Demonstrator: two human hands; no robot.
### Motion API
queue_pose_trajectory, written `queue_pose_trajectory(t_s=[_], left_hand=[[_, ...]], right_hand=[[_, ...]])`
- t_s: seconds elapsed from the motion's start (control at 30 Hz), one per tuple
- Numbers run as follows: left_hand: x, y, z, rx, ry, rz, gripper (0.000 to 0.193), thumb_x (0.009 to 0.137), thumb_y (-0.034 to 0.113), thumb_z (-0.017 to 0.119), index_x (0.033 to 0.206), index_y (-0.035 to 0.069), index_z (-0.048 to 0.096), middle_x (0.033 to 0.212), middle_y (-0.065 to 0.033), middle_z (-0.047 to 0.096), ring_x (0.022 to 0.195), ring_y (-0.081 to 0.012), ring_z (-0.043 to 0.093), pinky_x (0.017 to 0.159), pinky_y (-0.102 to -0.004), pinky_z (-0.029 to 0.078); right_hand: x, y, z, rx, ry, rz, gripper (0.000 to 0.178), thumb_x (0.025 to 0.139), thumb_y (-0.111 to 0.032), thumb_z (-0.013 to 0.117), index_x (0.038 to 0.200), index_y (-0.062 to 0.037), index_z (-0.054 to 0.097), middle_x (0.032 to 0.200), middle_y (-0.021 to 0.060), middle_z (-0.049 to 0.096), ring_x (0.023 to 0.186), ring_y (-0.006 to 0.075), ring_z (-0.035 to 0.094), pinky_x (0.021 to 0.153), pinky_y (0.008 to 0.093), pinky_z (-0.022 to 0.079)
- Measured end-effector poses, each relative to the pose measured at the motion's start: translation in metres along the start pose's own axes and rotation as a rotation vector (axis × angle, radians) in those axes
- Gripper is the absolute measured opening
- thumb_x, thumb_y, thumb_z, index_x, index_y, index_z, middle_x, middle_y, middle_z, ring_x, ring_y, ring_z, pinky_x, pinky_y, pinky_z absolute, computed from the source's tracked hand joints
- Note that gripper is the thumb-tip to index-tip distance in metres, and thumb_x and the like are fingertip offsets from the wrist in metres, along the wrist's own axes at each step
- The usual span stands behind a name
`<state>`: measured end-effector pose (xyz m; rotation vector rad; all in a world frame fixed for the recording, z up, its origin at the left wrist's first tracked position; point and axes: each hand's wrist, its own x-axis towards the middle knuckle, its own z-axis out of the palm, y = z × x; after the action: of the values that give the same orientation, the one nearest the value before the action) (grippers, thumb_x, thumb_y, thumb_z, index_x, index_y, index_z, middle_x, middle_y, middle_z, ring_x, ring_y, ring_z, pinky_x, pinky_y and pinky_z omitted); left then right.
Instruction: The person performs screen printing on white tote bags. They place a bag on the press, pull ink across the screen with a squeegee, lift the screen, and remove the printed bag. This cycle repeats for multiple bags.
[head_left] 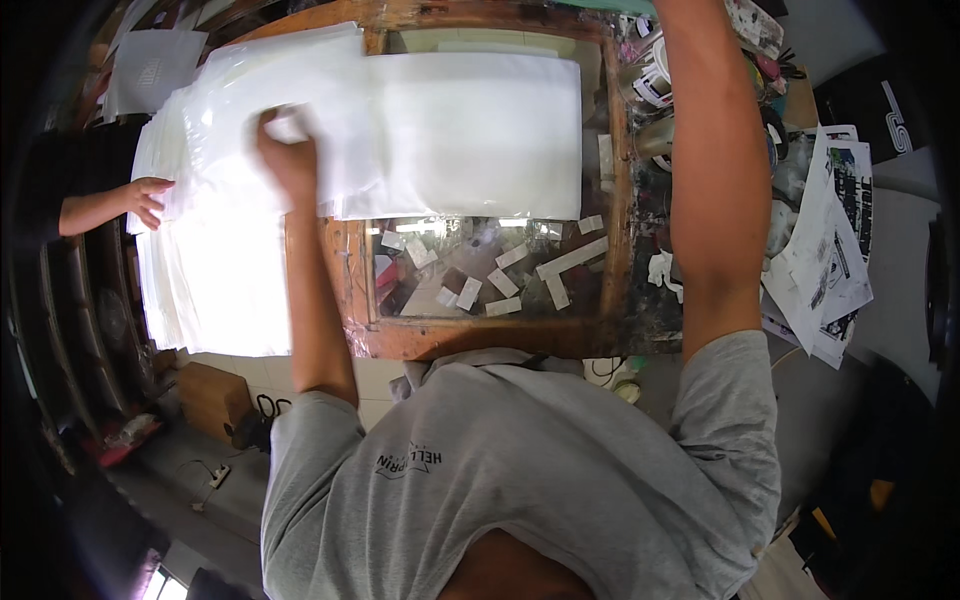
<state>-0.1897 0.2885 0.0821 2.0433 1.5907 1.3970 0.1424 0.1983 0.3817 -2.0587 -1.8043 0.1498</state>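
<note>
White sheets [215, 230] across the wooden table [470, 338]

Pale blocks [503, 283] lie nearest me, inside its frame. Farther off, my left hand [290, 155] curls, blurred, over the sheets, pinching or not I cannot tell; my right hand is out of view.

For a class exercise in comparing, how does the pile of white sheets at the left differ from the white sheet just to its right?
The pile of white sheets covers more area than the white sheet. The pile's left edge is layered and uneven, while the sheet's right edge is fairly straight. The left hand, blurred, is over the pile; no hand is over the sheet. Both are white.
</note>
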Motion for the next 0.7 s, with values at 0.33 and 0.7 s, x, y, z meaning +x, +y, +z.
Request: queue_pose_trajectory(t_s=[0.33,0.7], left_hand=[[-0.252,0.172,0.119,0.101,-0.707,0.157,0.025,0.094,0.031,0.069,0.104,0.009,0.063,0.155,-0.0187,0.036,0.151,-0.0418,0.022,0.115,-0.0744,0.011],[-0.232,0.179,0.126,0.015,-0.727,0.028,0.018,0.09,0.03,0.073,0.095,0.013,0.07,0.145,-0.019,0.045,0.145,-0.0421,0.028,0.111,-0.0754,0.013]], right_hand=[[-0.025,-0.006,0.008,-0.015,-0.045,-0.059,0.083,0.097,-0.066,0.051,0.064,0.009,0.064,0.059,0.0213,0.061,0.057,0.0329,0.063,0.06,0.0488,0.05],[-0.01,0.01,0.016,0.031,0.081,-0.164,0.081,0.1,-0.062,0.048,0.058,0.0057,0.06,0.053,0.0176,0.055,0.051,0.0299,0.056,0.054,0.0473,0.044]])
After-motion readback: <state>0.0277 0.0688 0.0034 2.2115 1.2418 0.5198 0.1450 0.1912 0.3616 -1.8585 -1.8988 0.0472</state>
